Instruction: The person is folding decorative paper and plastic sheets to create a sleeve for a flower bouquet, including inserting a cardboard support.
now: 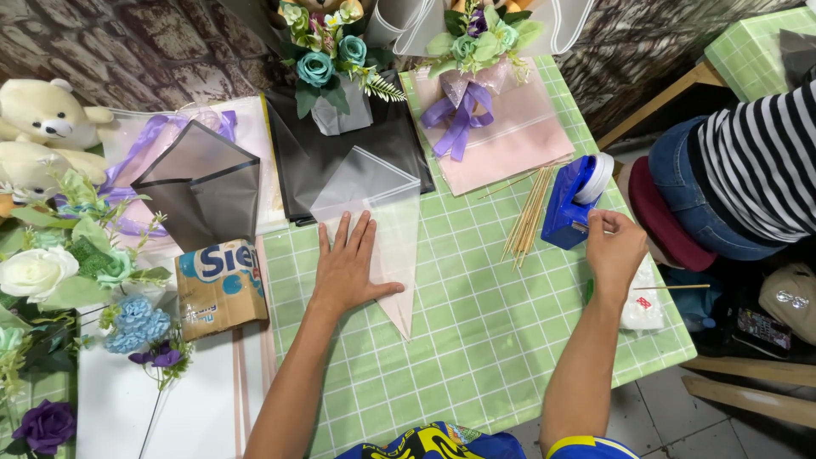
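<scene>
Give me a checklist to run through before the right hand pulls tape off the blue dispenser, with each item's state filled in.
1. Left hand flat on the folded translucent sheet: ok, palm down, fingers spread.
2. Right hand at the blue tape dispenser: ok, fingertips at its near edge.
3. Tape end gripped: cannot tell, the fingers hide it.
4. Sheet's fold lying flat on the green checked table: ok, no lifted corner shows.
5. Wooden sticks clear of the dispenser: not ok, they lie right beside it.
6. Dispenser held steady: cannot tell, only the right hand is near it.
</scene>
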